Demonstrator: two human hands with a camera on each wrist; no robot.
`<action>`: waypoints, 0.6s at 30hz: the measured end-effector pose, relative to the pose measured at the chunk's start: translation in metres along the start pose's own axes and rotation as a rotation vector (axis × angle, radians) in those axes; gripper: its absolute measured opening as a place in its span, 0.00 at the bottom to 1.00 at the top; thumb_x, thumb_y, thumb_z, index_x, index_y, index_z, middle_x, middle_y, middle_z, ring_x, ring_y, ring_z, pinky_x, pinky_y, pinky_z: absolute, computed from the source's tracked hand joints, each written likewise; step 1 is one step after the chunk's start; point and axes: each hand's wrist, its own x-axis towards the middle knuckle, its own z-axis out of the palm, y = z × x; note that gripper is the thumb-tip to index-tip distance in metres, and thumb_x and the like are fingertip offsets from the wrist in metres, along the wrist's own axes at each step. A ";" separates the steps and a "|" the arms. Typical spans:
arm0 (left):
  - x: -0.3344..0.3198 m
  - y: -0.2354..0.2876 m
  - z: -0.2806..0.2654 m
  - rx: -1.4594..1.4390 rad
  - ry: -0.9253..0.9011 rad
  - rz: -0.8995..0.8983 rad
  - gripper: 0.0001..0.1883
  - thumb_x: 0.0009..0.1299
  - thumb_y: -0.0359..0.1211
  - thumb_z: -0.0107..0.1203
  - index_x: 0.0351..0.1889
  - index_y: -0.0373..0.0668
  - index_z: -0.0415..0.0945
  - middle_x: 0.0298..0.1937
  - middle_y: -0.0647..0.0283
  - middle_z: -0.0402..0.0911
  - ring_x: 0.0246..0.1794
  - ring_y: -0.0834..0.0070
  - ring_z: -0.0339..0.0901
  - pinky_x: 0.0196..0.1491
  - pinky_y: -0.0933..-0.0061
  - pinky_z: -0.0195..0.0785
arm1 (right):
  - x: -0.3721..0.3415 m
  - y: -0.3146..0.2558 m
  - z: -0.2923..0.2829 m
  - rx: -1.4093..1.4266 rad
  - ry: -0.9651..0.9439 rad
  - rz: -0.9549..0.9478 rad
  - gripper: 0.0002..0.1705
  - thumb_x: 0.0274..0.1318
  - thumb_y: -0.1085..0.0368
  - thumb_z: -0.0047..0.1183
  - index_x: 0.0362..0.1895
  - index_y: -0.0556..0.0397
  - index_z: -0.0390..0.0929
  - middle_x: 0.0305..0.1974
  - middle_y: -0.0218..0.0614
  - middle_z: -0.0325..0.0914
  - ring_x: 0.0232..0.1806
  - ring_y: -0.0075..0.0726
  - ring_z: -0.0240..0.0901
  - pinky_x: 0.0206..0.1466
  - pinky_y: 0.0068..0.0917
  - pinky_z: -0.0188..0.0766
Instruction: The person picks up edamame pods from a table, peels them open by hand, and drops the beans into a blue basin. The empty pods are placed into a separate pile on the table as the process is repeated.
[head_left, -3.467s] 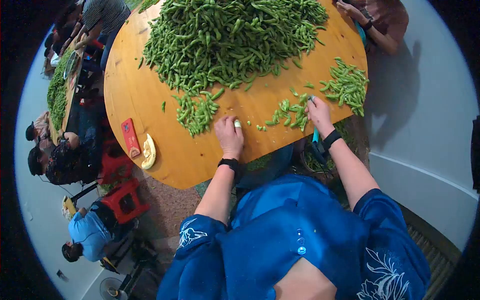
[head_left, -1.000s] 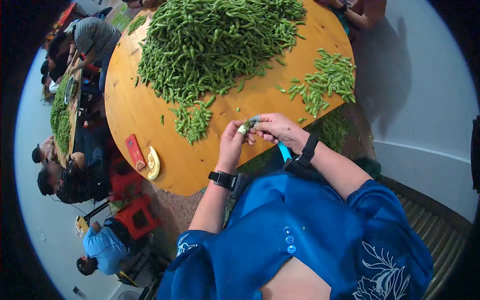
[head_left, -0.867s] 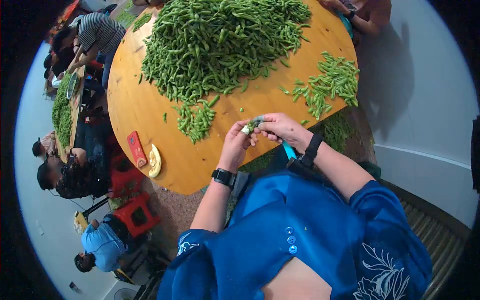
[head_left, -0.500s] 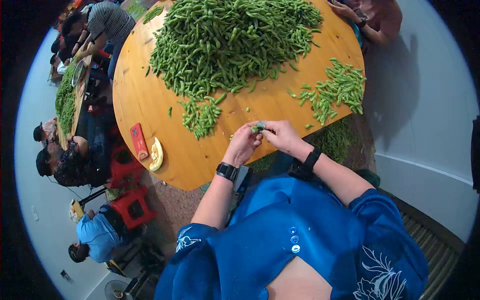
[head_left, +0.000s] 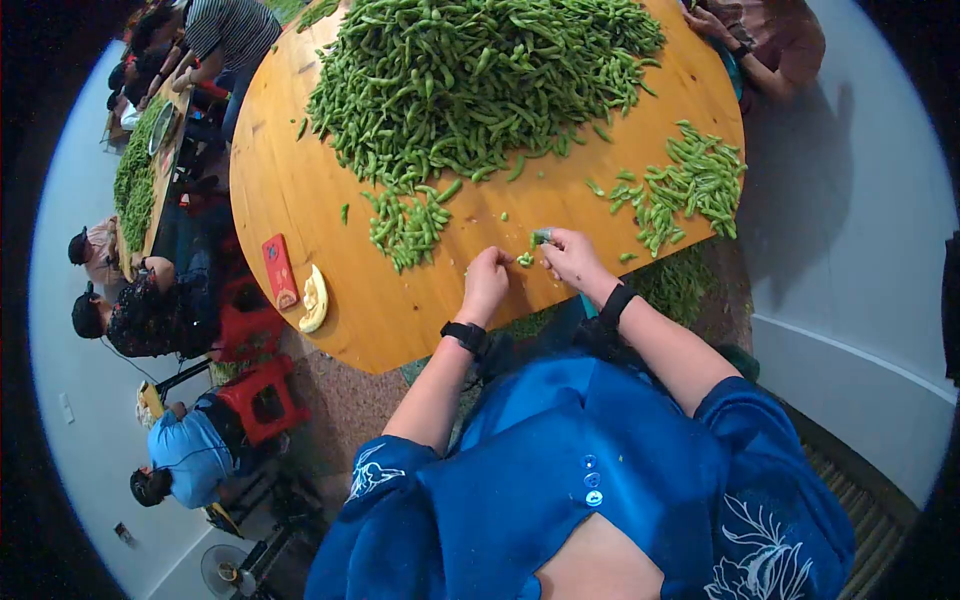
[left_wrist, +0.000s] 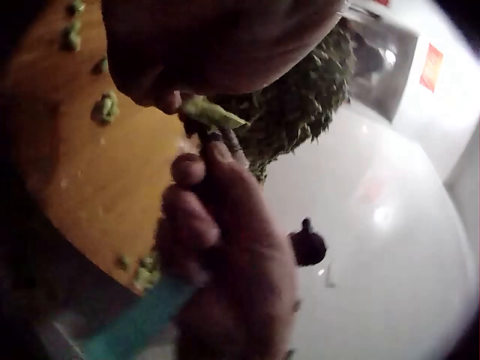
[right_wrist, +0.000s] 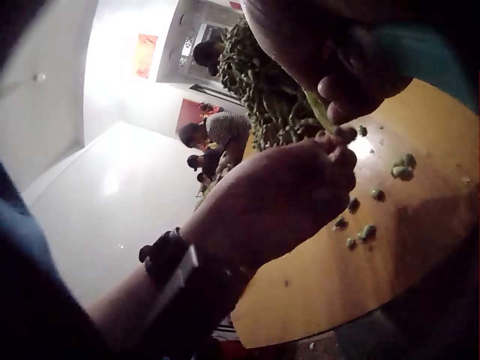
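Observation:
In the head view, my left hand (head_left: 486, 285) is above the near table edge, fingers curled, with no object visible in them. To its right, my right hand (head_left: 575, 262) pinches a green pod (head_left: 534, 241), and a grey wrap covers one of its fingertips. A gap separates the hands there. Small green beans (head_left: 525, 260) lie between them. The left wrist view has the pod (left_wrist: 216, 114) between the left hand (left_wrist: 225, 45) and the right hand (left_wrist: 240, 240). From the right wrist, the pod (right_wrist: 318, 111) points toward the left fingertips.
A large pod heap (head_left: 470, 90) covers the table's far part. Smaller piles lie left (head_left: 407, 228) and right (head_left: 700, 185). A red packet (head_left: 280, 270) and yellow peel (head_left: 315, 300) are at the left edge. Another person (head_left: 775, 40) is at the far right.
My hands were together around a green item and are now apart in the head view. The left hand has moved slightly left, the right hand slightly right, and beans now show between them.

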 end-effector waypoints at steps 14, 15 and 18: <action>0.093 0.028 -0.057 0.593 0.338 -0.004 0.12 0.60 0.26 0.51 0.42 0.38 0.69 0.46 0.50 0.68 0.37 0.48 0.75 0.39 0.53 0.70 | 0.009 0.018 -0.040 -0.629 0.175 -0.185 0.09 0.55 0.64 0.46 0.31 0.58 0.71 0.29 0.55 0.74 0.34 0.63 0.70 0.35 0.49 0.66; 0.098 0.028 -0.060 0.594 0.299 -0.040 0.11 0.60 0.26 0.50 0.42 0.39 0.69 0.46 0.50 0.67 0.38 0.48 0.75 0.39 0.53 0.70 | 0.006 0.011 -0.042 -0.627 0.160 -0.189 0.10 0.55 0.63 0.45 0.32 0.58 0.71 0.29 0.56 0.73 0.35 0.64 0.70 0.36 0.49 0.67; 0.098 0.027 -0.060 0.602 0.253 -0.086 0.11 0.62 0.27 0.47 0.43 0.41 0.69 0.43 0.47 0.70 0.38 0.47 0.74 0.39 0.52 0.69 | -0.003 -0.007 -0.036 -0.474 0.144 -0.310 0.11 0.56 0.63 0.44 0.35 0.57 0.73 0.25 0.51 0.74 0.27 0.53 0.74 0.30 0.42 0.69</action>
